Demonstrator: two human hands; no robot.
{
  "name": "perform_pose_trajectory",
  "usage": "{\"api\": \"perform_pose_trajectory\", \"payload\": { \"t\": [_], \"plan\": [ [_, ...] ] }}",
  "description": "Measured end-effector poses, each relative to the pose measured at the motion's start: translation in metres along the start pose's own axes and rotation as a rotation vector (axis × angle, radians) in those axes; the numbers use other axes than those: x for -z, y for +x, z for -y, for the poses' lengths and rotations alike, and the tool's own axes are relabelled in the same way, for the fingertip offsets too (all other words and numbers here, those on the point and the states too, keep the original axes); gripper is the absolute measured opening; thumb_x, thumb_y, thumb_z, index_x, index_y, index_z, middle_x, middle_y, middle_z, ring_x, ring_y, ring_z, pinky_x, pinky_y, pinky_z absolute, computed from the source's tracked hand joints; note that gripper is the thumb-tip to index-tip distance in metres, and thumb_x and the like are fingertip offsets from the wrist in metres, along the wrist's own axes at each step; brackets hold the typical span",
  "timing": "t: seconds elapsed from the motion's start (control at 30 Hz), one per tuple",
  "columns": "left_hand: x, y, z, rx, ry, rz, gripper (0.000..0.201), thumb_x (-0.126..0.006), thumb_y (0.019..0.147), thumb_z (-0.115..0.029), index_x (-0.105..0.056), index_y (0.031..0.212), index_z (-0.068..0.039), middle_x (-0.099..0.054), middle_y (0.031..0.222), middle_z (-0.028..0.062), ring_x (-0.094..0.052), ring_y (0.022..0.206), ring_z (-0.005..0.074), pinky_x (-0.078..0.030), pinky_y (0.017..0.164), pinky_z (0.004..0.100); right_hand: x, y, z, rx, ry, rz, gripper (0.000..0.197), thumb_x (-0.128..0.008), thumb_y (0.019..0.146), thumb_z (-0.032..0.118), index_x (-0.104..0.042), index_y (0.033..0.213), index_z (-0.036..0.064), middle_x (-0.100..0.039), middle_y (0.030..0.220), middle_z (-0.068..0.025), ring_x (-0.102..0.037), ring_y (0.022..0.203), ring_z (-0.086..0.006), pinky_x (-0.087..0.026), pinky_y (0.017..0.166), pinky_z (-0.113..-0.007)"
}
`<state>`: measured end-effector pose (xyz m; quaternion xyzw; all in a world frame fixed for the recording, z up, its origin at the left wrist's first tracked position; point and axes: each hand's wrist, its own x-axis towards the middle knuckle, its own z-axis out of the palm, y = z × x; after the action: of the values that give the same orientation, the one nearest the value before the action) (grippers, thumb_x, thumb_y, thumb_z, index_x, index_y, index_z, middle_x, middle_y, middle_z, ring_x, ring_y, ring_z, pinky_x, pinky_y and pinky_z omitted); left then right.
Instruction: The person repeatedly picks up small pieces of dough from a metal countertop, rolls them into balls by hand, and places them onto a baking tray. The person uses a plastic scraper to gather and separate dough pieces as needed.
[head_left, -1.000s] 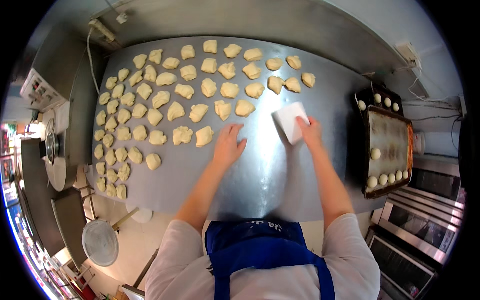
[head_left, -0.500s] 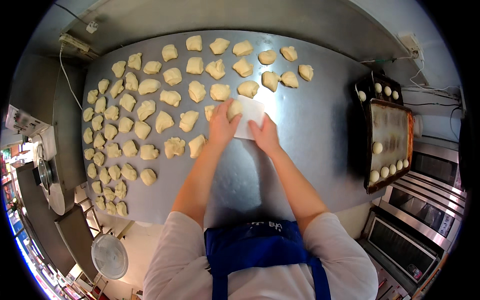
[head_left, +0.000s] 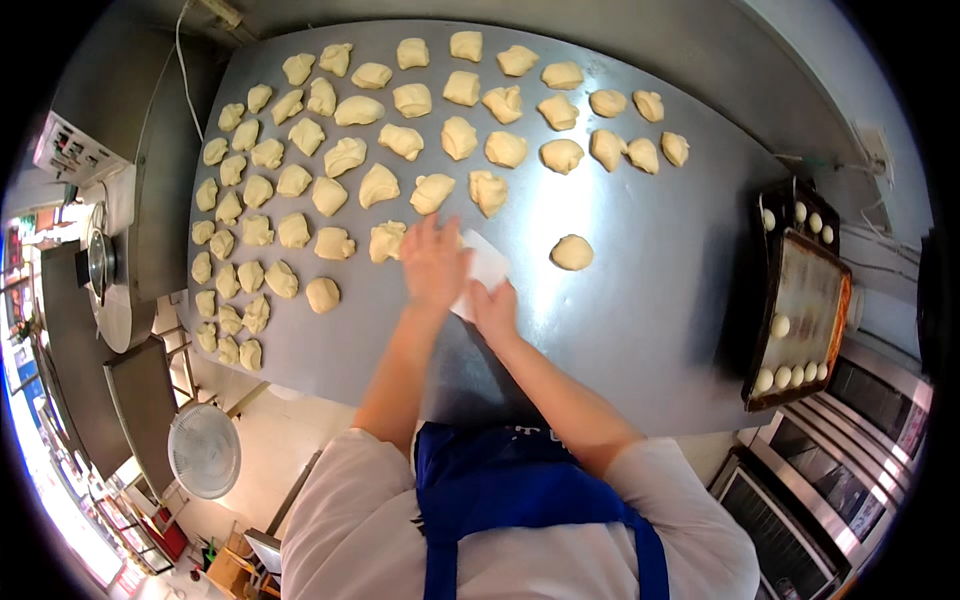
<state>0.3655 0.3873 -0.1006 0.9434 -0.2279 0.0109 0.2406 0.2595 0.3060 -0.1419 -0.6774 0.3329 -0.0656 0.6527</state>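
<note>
Metal table (head_left: 660, 310), dough (head_left: 572, 252), white scraper (head_left: 487, 261)

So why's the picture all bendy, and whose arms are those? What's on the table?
There's no robot here: those arms belong to a person working with bare hands. A wide fisheye camera on the person's head looks down, which makes straight edges bend. On the metal table lie many pale dough pieces. At the right, a dark-rimmed tray holds small round balls. The right hand holds a flat white scraper. The left hand is close beside it, hiding what's underneath.
</note>
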Motion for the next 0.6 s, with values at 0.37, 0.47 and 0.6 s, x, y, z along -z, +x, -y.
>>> {"api": "perform_pose_trajectory", "payload": {
  "t": [0.37, 0.47, 0.6],
  "plan": [
    [0.015, -0.001, -0.049, 0.229, -0.726, -0.049, 0.048, -0.072, 0.093, -0.006, -0.06, 0.139, -0.003, -0.062, 0.128, 0.0186, -0.062, 0.112, 0.0394, -0.054, 0.098, 0.0435, 0.126, 0.033, 0.074, -0.204, 0.125, -0.006, 0.032, -0.06, 0.095, 0.014, -0.065, 0.121, -0.0037, -0.074, 0.098, -0.0146, -0.074, 0.076, -0.0237, -0.059, 0.054, -0.036],
    [-0.017, 0.036, -0.091, -0.091, -0.568, -0.024, 0.048, -0.074, 0.092, -0.009, -0.061, 0.138, -0.008, -0.062, 0.129, 0.0132, -0.06, 0.116, 0.0347, -0.053, 0.099, 0.0429, 0.179, 0.023, 0.074, -0.229, 0.065, -0.107, 0.032, -0.06, 0.097, 0.013, -0.062, 0.125, -0.0036, -0.073, 0.105, -0.0142, -0.073, 0.079, -0.0221, -0.058, 0.053, -0.035],
    [-0.071, 0.07, -0.088, -0.277, -0.209, 0.104, 0.048, -0.074, 0.093, -0.02, -0.062, 0.139, -0.015, -0.057, 0.136, 0.0115, -0.055, 0.123, 0.033, -0.049, 0.103, 0.0453, 0.196, -0.006, 0.071, -0.223, 0.039, -0.127, 0.034, -0.061, 0.098, 0.012, -0.062, 0.128, -0.003, -0.073, 0.111, -0.0138, -0.073, 0.085, -0.0199, -0.057, 0.053, -0.033]
  ]
}}
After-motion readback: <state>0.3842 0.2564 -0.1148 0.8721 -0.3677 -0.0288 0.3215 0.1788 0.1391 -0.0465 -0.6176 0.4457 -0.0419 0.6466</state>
